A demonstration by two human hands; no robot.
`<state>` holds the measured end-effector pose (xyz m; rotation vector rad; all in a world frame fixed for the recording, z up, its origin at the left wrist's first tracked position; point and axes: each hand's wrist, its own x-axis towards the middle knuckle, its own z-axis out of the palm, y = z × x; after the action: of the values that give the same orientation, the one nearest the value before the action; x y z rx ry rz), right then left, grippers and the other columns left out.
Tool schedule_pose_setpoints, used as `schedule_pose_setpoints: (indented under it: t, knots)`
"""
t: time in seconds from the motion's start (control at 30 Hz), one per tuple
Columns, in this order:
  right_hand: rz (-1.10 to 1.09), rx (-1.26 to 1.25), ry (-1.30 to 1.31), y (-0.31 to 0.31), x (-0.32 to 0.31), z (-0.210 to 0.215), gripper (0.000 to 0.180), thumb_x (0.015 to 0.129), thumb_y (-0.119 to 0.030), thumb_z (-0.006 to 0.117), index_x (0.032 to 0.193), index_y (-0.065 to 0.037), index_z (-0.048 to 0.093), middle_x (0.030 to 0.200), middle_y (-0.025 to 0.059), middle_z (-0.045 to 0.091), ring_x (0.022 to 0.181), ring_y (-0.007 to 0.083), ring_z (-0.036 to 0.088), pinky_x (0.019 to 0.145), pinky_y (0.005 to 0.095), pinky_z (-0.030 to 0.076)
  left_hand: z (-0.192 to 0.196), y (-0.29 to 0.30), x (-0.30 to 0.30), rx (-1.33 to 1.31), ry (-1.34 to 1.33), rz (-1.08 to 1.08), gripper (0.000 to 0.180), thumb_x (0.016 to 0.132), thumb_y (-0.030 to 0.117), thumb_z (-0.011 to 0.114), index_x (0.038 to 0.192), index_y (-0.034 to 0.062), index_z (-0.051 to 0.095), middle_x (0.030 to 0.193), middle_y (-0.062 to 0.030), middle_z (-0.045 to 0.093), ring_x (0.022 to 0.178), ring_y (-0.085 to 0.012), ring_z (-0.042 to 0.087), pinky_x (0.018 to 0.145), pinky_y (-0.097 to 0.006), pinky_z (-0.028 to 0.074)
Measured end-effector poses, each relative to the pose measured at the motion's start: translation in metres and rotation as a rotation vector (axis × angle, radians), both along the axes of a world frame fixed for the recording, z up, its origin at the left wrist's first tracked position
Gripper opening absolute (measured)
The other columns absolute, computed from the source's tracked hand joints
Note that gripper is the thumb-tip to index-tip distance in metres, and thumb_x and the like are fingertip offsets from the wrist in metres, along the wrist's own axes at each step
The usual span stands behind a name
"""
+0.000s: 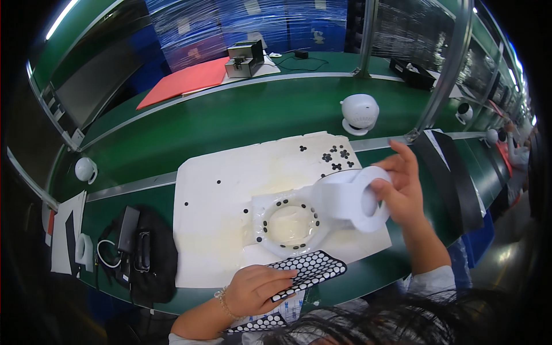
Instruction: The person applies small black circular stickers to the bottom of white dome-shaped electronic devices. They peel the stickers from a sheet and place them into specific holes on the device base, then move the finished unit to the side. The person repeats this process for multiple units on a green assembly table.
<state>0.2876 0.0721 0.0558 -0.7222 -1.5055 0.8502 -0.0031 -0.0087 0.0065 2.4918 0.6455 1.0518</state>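
Nearest, low in view, a dotted strip (261, 323), partly hidden by an arm. Just beyond, a larger black sheet with white dots (313, 267) in the left hand (259, 287), with fingers drawn together over its left part; thumb too hidden to tell. Lying slantwise, long axis from lower left to upper right, free end pointing right, apparently bent along its length. Could crease further, or slide from the hand, through pressure at one end only.

Next, on the white board (213, 241), a pale ring (271, 240) with black dots around its rim. Could get knocked out of place by a low sweep of either hand.

Slightly farther and to the right, above the board, a white part (347, 198) in the right hand (405, 192), half open, with thumb over the ringed end and index finger raised. Long axis roughly left to right, broad rounded end pointing left, round opening toward the right. Could twist or drop because of so light a hold.

Farther still, loose black pads (327, 157) near the board's far right corner, easily scattered by a sleeve; beyond, a white rounded device (360, 109), upright on its foot
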Motion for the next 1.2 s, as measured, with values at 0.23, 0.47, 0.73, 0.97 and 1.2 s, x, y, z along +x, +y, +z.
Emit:
schedule_pose_setpoints:
  t: [0.23,0.47,0.73,0.97,1.2]
  knots:
    - [0.237,-0.357,-0.138,0.014,-0.072,-0.018,0.064,0.077,-0.002,0.062,0.131,-0.007,0.027,0.099,0.0111,0.053,0.079,0.0122,0.055,0.069,0.024,0.044,0.002,-0.003,0.006,-0.073,-0.043,0.068,0.022,0.069,0.009,0.069,0.089,0.0035,0.059,0.085,-0.0088,0.065,0.063,-0.0213,0.061,0.055,-0.029,0.048]
    - [0.046,0.307,-0.364,-0.018,-0.067,-0.018,0.06,0.071,-0.014,0.069,0.123,-0.005,0.041,0.1,0.0099,0.056,0.092,0.0223,0.054,0.079,0.034,0.039,0.006,-0.008,0.006,-0.22,-0.098,0.201,0.017,0.07,0.011,0.068,0.083,0.0027,0.062,0.072,-0.0096,0.062,0.06,-0.0243,0.059,0.055,-0.031,0.047]
    - [0.195,0.73,-0.69,-0.056,-0.1,0.0,0.027,0.068,-0.013,0.058,0.095,-0.01,0.061,0.085,0.002,0.057,0.085,0.0177,0.054,0.068,0.0271,0.038,-0.001,-0.006,0.001,-0.231,-0.098,0.191,0.024,0.07,0.01,0.065,0.09,0.0018,0.056,0.074,-0.0112,0.06,0.06,-0.0263,0.058,0.054,-0.033,0.046]
    - [0.339,0.729,-0.444,-0.033,-0.089,-0.024,0.029,0.067,-0.012,0.066,0.095,-0.01,0.058,0.088,0.0043,0.058,0.081,0.0204,0.056,0.066,0.0306,0.041,0.006,-0.005,-0.003,-0.452,-0.201,0.112,0.019,0.08,0.012,0.057,0.095,0.0013,0.052,0.072,-0.0104,0.059,0.058,-0.0203,0.058,0.053,-0.028,0.044]
    - [0.333,0.584,-0.295,-0.044,-0.1,-0.017,0.048,0.07,-0.008,0.07,0.113,-0.007,0.047,0.105,0.0149,0.054,0.087,0.0283,0.057,0.068,0.0348,0.046,-0.008,-0.008,0.008,-0.651,-0.573,0.15,0.02,0.085,0.009,0.054,0.102,0.0009,0.05,0.069,-0.0095,0.059,0.059,-0.014,0.058,0.055,-0.025,0.045]
